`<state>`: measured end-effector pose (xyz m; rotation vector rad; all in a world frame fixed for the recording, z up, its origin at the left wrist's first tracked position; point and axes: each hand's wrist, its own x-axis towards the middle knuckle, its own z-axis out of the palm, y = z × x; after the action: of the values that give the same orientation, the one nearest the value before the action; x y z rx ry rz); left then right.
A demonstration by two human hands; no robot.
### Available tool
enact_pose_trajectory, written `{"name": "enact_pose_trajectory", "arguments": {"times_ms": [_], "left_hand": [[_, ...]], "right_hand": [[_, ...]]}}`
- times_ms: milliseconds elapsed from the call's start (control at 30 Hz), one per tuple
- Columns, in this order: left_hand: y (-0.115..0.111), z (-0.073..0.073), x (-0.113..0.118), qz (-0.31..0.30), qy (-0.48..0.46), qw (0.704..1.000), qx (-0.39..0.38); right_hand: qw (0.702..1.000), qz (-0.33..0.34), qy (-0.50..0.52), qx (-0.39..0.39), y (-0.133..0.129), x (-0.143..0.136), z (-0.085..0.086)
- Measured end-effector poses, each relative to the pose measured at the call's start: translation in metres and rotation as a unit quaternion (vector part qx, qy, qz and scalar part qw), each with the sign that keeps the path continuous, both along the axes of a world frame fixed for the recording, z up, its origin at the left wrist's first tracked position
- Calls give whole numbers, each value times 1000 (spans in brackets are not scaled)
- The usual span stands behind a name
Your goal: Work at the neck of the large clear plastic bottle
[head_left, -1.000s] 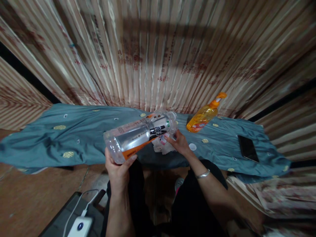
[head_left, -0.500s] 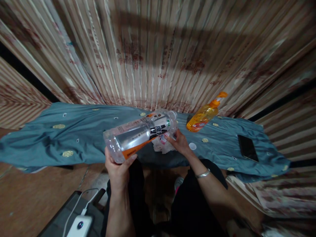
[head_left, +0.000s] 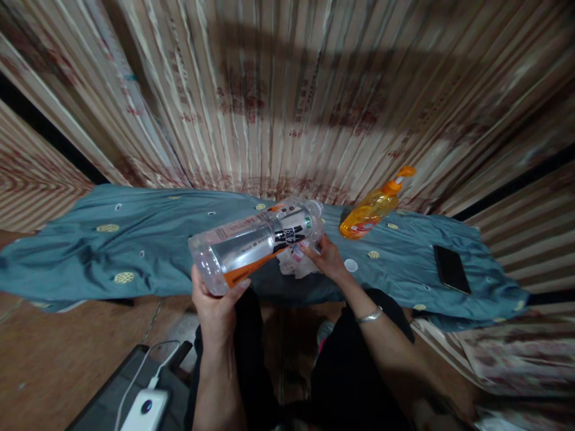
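Note:
A large clear plastic bottle (head_left: 247,248) with an orange, white and black label lies tilted across my lap, its neck up to the right. My left hand (head_left: 218,302) grips it round the base end, thumb along the lower side. Close to the bottle's shoulder, my right hand (head_left: 327,258) is closed on a crumpled pale cloth (head_left: 299,267) with pink marks, pressed against the bottle's underside. The bottle hides some of the right fingers. The bottle's mouth shows no cap, and a white round cap (head_left: 351,265) lies just right of my right hand.
A pump bottle of orange liquid (head_left: 368,212) stands on the blue-green patterned cloth cover (head_left: 153,239). A black phone (head_left: 451,269) lies at the right. A white device with a cable (head_left: 146,410) rests on a dark surface lower left. A striped curtain (head_left: 287,108) hangs behind.
The view has shifted very slightly. Both hands and the bottle keep nearly the same position.

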<state>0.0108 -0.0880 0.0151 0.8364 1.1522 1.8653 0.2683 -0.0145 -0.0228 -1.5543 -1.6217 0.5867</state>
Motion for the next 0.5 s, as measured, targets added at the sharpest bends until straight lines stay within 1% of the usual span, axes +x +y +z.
{"name": "enact_pose_trajectory", "arguments": {"times_ms": [133,367,500], "left_hand": [[0,3,2,2,-3,1000,5],[0,6,3,2,-28,1000,2],[0,6,3,5,-28,1000,5]], "right_hand": [[1000,3,5,3,0,0,-1],[1000,2,7,4,-2,-2,3],[1000,0,-8,-12,-2,-2,6]]}}
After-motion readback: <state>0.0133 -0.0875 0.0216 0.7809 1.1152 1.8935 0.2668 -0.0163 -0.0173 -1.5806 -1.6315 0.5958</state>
